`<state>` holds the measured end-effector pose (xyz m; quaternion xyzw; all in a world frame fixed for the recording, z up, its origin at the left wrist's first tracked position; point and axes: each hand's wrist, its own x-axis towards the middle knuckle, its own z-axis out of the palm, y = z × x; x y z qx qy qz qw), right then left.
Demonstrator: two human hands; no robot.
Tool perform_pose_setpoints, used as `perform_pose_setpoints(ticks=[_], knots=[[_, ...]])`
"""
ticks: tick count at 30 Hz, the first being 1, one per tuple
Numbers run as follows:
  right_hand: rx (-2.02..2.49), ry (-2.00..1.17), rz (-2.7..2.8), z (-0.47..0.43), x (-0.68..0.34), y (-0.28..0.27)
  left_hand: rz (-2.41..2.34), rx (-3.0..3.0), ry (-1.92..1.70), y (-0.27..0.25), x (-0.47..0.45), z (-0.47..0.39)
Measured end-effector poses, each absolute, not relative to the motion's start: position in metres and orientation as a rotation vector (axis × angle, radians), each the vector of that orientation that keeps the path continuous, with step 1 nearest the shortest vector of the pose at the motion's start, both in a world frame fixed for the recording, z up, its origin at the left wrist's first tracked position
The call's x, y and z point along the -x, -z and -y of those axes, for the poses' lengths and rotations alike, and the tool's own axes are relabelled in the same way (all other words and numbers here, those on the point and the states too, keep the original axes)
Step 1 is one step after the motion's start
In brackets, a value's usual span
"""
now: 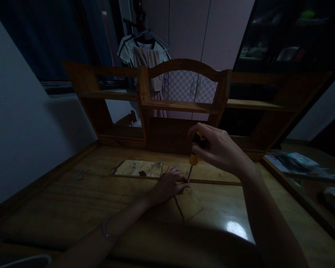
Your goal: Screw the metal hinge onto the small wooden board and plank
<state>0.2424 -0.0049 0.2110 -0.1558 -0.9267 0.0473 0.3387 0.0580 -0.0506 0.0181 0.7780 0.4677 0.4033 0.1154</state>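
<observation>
My right hand is closed round the yellow and black handle of a screwdriver. The screwdriver leans a little, its metal shaft pointing down at the wooden desktop. By the shaft's lower end, my left hand rests low with its fingers pressed together. Whatever sits between those fingertips is too small and dark to make out. Beneath them lies a squarish wooden piece with a dark edge line. Beyond the left hand, a pale strip with a torn, stained surface shows on the wood.
Several thin metal pieces, perhaps screws, lie on the desktop at left. A wooden shelf unit stands along the back. To the right, a lower surface holds plastic-wrapped items. Clothes hang behind the shelf.
</observation>
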Motion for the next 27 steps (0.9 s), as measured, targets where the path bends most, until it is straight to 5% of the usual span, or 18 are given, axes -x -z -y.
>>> perform_pose_setpoints(ticks=[9, 27], knots=[[0.465, -0.012, 2.249, 0.01, -0.259, -0.226, -1.341, -2.087, -1.304, -0.026, -0.061, 0.056], [0.596, 0.042, 2.23, 0.012, -0.281, -0.235, -1.118, -2.148, -0.935, -0.015, -0.058, 0.054]])
